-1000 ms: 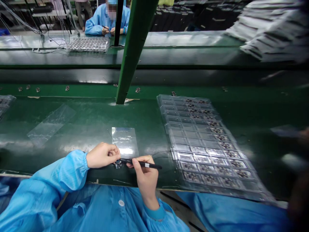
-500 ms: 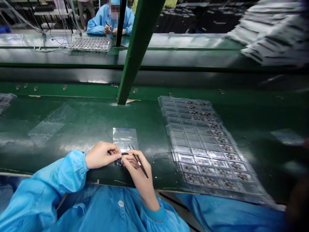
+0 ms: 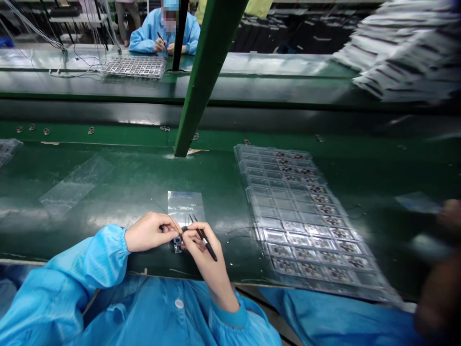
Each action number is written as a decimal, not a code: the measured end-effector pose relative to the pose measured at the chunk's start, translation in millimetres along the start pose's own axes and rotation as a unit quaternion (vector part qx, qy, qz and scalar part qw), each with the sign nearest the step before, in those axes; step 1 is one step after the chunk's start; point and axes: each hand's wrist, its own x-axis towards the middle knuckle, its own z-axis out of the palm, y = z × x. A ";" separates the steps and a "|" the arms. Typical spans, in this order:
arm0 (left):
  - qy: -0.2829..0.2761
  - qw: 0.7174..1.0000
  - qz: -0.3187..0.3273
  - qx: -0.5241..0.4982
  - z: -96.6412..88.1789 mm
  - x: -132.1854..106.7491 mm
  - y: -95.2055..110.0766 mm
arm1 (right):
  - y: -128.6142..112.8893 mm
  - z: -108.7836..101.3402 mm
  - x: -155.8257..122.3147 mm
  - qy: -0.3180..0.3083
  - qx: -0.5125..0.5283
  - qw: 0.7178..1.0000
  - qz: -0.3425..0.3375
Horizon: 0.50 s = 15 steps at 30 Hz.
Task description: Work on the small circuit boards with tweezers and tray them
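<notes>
My left hand (image 3: 150, 232) is closed in a pinch on a small circuit board (image 3: 177, 243) with a thin wire rising from it, near the front edge of the green bench (image 3: 126, 182). My right hand (image 3: 201, 247) is closed round black tweezers (image 3: 203, 237), whose tips point up and away from the board. The fingertips of both hands meet over the board. Just behind them a clear plastic film (image 3: 185, 204) lies flat on the bench.
A long clear tray (image 3: 306, 221) of small boards lies to the right. Another clear film (image 3: 77, 185) lies at left. A green post (image 3: 205, 77) rises from the bench. Across the line a person in blue (image 3: 162, 31) works over a tray (image 3: 133, 66). A blurred hand (image 3: 437, 288) shows at right.
My right hand swung the tweezers from lying flat, pointing right, to pointing up and away, and closed in on my left hand's fingers over the board.
</notes>
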 end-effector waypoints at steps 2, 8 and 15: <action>-0.005 1.000 -0.007 -0.006 -0.6 -0.8 0.1 | 1.1 0.1 1.3 0.000 0.022 1.000 0.018; -0.050 0.998 -0.036 -0.008 -3.8 -6.7 -1.4 | -3.0 8.9 -3.7 0.049 -0.035 0.998 -0.010; -0.097 0.994 -0.052 -0.022 11.7 9.7 -63.2 | 13.7 1.8 2.0 0.057 0.003 0.998 -0.034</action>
